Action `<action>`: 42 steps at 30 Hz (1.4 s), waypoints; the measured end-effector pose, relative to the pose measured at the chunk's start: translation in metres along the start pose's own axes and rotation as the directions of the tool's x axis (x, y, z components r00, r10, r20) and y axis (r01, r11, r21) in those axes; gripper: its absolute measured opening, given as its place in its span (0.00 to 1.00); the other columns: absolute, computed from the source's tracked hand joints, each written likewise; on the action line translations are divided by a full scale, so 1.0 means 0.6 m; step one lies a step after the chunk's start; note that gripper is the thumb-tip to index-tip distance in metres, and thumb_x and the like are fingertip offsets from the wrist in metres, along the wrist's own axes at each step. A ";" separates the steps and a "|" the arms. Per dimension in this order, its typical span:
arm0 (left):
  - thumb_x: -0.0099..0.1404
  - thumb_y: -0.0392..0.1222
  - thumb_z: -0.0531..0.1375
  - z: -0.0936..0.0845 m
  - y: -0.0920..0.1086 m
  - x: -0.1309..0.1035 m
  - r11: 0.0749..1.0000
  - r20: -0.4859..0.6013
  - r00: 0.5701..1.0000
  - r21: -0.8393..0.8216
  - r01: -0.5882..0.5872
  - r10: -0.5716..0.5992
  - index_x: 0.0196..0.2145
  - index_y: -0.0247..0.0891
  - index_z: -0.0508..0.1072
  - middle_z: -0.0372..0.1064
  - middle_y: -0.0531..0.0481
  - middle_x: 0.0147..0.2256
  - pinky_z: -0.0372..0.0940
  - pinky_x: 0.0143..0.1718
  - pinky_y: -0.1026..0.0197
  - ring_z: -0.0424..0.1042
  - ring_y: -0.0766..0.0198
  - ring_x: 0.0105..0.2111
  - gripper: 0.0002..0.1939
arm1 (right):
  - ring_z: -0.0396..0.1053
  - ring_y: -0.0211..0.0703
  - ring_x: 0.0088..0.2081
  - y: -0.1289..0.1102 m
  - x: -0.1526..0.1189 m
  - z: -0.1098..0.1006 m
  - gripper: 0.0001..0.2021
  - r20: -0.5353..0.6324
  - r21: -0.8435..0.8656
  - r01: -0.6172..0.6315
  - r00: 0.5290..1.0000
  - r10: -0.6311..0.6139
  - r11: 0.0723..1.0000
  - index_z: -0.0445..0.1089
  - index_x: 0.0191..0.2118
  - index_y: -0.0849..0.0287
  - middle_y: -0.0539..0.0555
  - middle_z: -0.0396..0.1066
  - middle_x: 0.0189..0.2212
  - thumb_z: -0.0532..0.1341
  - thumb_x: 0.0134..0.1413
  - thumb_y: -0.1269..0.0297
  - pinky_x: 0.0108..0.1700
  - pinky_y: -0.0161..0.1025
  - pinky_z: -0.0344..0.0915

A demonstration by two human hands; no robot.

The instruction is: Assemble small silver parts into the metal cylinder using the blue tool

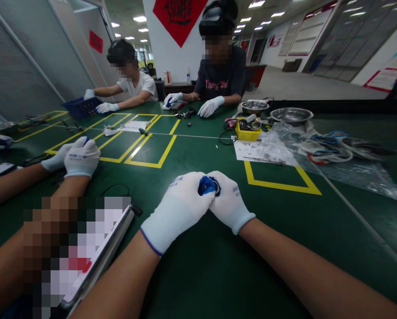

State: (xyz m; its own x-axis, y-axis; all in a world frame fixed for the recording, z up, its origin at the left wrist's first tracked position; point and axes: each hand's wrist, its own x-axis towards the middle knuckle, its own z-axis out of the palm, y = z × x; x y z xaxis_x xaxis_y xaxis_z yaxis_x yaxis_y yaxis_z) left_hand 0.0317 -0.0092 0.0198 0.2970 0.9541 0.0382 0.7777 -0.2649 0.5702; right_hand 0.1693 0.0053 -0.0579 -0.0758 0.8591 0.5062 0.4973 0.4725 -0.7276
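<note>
My left hand [185,197] and my right hand [228,199] meet above the green table [191,248], both in white gloves with blue palms. Between their fingertips is a small round dark part with a light metallic rim [216,187]. The fingers of both hands are closed around it, and they cover most of it. Its exact kind is too small to tell.
A tablet-like device [98,261] lies left of my left forearm, beside another person's gloved hands [81,157]. Ahead right are a yellow bin [248,134], metal bowls [291,115], plastic film and cables. Two people sit across, near a blue basket [81,107].
</note>
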 end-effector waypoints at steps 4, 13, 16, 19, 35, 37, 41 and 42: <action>0.71 0.41 0.59 0.007 0.003 0.002 0.995 0.015 1.000 0.095 0.026 -0.027 0.45 0.40 0.77 0.78 0.43 0.47 0.69 0.52 0.50 0.76 0.51 0.47 0.09 | 0.71 0.44 0.32 0.002 0.000 0.002 0.02 0.009 -0.014 -0.020 1.000 0.020 1.000 0.68 0.31 0.55 0.52 0.72 0.29 0.60 0.54 0.68 0.35 0.40 0.67; 0.72 0.41 0.58 0.022 0.003 0.002 0.998 0.001 0.998 -0.021 0.055 -0.055 0.47 0.39 0.74 0.75 0.42 0.49 0.67 0.56 0.48 0.74 0.50 0.51 0.09 | 0.72 0.45 0.33 0.002 0.002 0.001 0.04 -0.011 0.031 -0.069 0.998 0.069 0.997 0.70 0.31 0.56 0.52 0.74 0.30 0.61 0.57 0.65 0.37 0.41 0.69; 0.71 0.39 0.56 0.021 -0.013 0.011 0.957 -0.021 0.998 -0.285 0.047 -0.055 0.39 0.38 0.72 0.75 0.46 0.39 0.71 0.47 0.53 0.75 0.56 0.40 0.05 | 0.74 0.46 0.33 -0.002 0.002 -0.003 0.04 -0.042 0.101 -0.079 0.996 0.084 0.992 0.71 0.31 0.56 0.52 0.75 0.29 0.63 0.56 0.63 0.37 0.42 0.70; 0.69 0.38 0.57 0.022 -0.036 0.027 0.861 -0.121 0.990 -0.508 0.002 -0.074 0.34 0.38 0.70 0.71 0.51 0.31 0.70 0.36 0.59 0.72 0.61 0.32 0.05 | 0.76 0.49 0.37 0.000 0.003 -0.005 0.07 -0.111 0.199 -0.093 0.987 0.117 0.976 0.74 0.36 0.56 0.55 0.78 0.33 0.64 0.55 0.59 0.41 0.46 0.73; 0.67 0.35 0.60 0.050 -0.052 0.037 0.855 -0.235 0.972 -0.504 -0.121 -0.001 0.35 0.37 0.73 0.76 0.50 0.34 0.71 0.44 0.57 0.75 0.60 0.36 0.02 | 0.72 0.47 0.28 0.007 0.012 -0.001 0.14 -0.160 0.415 -0.243 0.929 0.333 0.877 0.76 0.28 0.58 0.54 0.74 0.24 0.68 0.48 0.51 0.32 0.44 0.71; 0.66 0.34 0.62 0.048 -0.055 0.034 0.893 -0.308 0.950 -0.411 -0.182 0.052 0.39 0.37 0.76 0.78 0.48 0.39 0.71 0.49 0.55 0.77 0.59 0.42 0.04 | 0.71 0.46 0.27 0.008 0.013 -0.001 0.16 -0.157 0.449 -0.271 0.914 0.374 0.851 0.75 0.27 0.58 0.53 0.73 0.23 0.69 0.47 0.49 0.30 0.43 0.70; 0.66 0.34 0.63 0.045 -0.056 0.027 0.927 -0.352 0.921 -0.263 -0.267 0.165 0.46 0.38 0.79 0.78 0.47 0.43 0.71 0.51 0.56 0.78 0.59 0.45 0.11 | 0.72 0.47 0.28 0.010 0.016 0.000 0.18 -0.125 0.524 -0.306 0.896 0.427 0.795 0.74 0.26 0.57 0.53 0.73 0.22 0.71 0.43 0.46 0.31 0.43 0.70; 0.66 0.33 0.63 0.044 -0.055 0.026 0.928 -0.342 0.922 -0.250 -0.275 0.181 0.46 0.38 0.79 0.79 0.47 0.43 0.71 0.51 0.56 0.78 0.59 0.45 0.12 | 0.72 0.47 0.28 0.011 0.017 0.001 0.18 -0.120 0.536 -0.305 0.895 0.429 0.787 0.74 0.26 0.57 0.53 0.74 0.23 0.71 0.43 0.46 0.32 0.43 0.71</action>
State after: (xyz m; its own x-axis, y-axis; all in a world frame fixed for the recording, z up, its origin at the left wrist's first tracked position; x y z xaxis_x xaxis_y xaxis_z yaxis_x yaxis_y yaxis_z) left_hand 0.0254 0.0104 -0.0202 0.2246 0.8797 0.4192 0.5015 -0.4732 0.7243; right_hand 0.1713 0.0171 -0.0576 0.2494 0.9482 0.1966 -0.0485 0.2150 -0.9754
